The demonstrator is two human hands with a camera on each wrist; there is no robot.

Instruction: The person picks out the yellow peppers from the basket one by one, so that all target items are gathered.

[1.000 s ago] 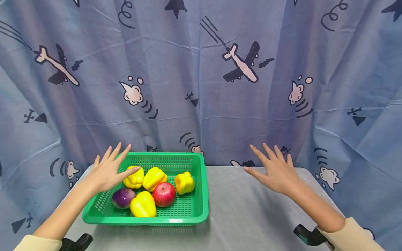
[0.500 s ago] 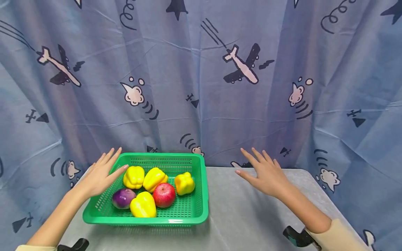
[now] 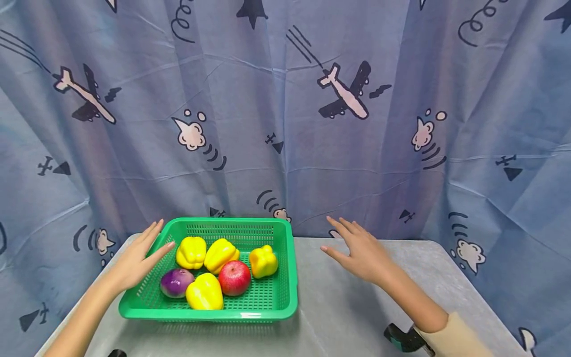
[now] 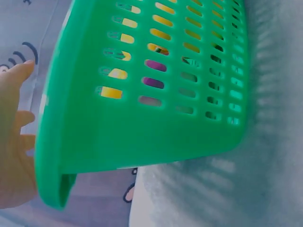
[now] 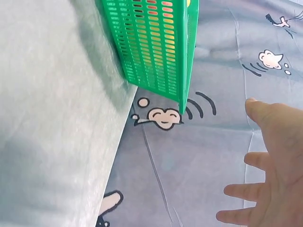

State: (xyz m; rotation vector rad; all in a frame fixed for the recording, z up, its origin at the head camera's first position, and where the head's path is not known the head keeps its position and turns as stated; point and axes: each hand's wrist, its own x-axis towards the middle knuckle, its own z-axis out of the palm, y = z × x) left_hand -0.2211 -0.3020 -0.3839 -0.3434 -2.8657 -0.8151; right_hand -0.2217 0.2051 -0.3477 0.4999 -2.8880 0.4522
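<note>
A green plastic basket [image 3: 292, 277] with slotted walls stands on the left half of the table. Inside lie several yellow bell peppers [image 3: 204, 292], a red apple-like fruit [image 3: 234, 277] and a round purple vegetable [image 3: 177, 283] resembling an eggplant. My left hand [image 3: 136, 260] hovers at the basket's left rim, fingers straight and thumb spread over the edge. In the left wrist view its fingers show beyond the green wall. To the right of the basket my right hand [image 3: 363, 253] is held in the air, fingers extended, holding nothing, with a gap between it and the basket.
The table [image 3: 330, 307] has a grey top, and its far edge meets a blue curtain [image 3: 285, 124] printed with planes and clouds. A black wrist mount [image 3: 403, 338] sits at the right forearm.
Both hands have come lower. The right hand has moved left toward the basket, and the left hand has shifted from over the basket to its left rim. The basket and its contents stay put.
</note>
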